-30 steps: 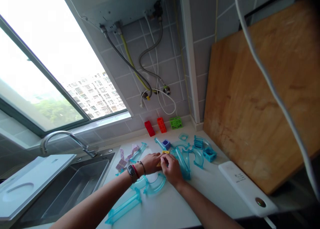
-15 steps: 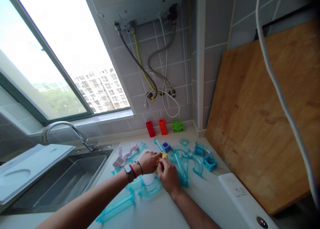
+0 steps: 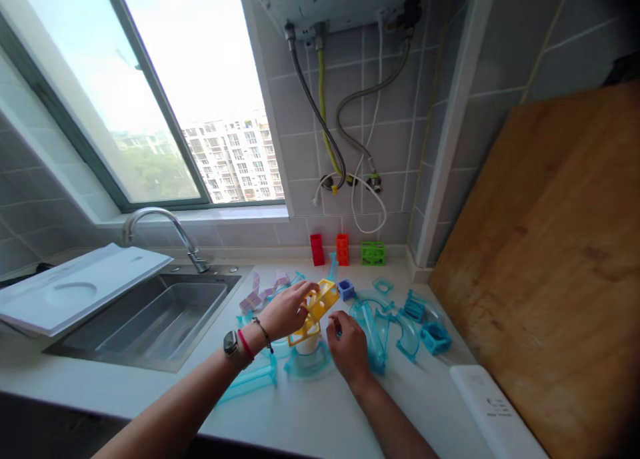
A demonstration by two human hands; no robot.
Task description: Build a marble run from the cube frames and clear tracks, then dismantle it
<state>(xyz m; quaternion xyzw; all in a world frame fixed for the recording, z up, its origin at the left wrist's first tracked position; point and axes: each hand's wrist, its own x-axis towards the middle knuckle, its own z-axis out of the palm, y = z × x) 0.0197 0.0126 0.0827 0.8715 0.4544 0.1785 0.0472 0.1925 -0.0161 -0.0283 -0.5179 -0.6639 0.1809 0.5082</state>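
Yellow block [image 3: 316, 307] gripped by left hand [image 3: 286, 310]; right hand [image 3: 349, 349] empty, near counter edge

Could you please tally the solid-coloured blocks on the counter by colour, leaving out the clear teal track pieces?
red block: 1
orange block: 1
green block: 1
blue block: 1
yellow blocks, in the left hand: 2
Total: 6

Head-worn view, forward-down over countertop [image 3: 320, 419]
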